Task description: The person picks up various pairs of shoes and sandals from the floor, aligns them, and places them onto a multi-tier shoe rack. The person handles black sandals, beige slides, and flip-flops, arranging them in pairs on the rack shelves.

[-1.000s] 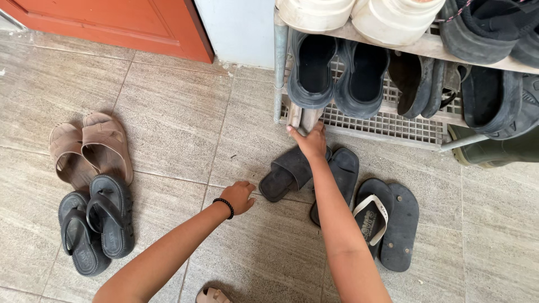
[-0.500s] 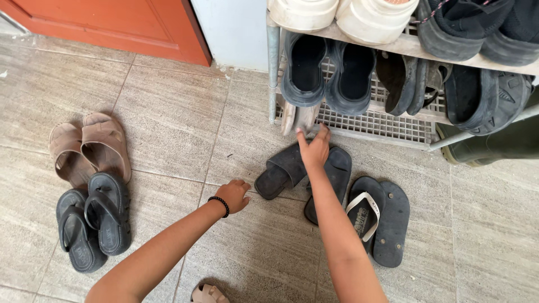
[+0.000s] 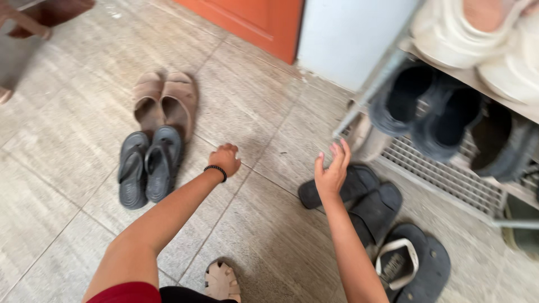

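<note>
My right hand [image 3: 331, 170] hovers open and holds nothing, fingers spread, just above a pair of black slide sandals [image 3: 365, 196] on the floor. My left hand [image 3: 225, 159], with a black bead bracelet at the wrist, is loosely curled over the tiles and grips nothing. It is nearest a dark grey pair of sandals [image 3: 147, 166] to its left. A beige pair of sandals stands on edge at the metal shoe rack's [image 3: 443, 174] left post [image 3: 359, 132].
Tan slide sandals [image 3: 165, 102] lie beyond the grey pair. Black flip-flops with a white strap [image 3: 410, 264] sit at the lower right. Dark shoes [image 3: 426, 112] and white shoes [image 3: 471, 33] fill the rack. An orange door [image 3: 252, 19] stands behind. My sandalled foot [image 3: 222, 280] shows at the bottom.
My right hand has let go of the beige sandals at the rack and drawn back, open. The view has swung left and tilted. My left hand has moved a little towards the grey sandals.
</note>
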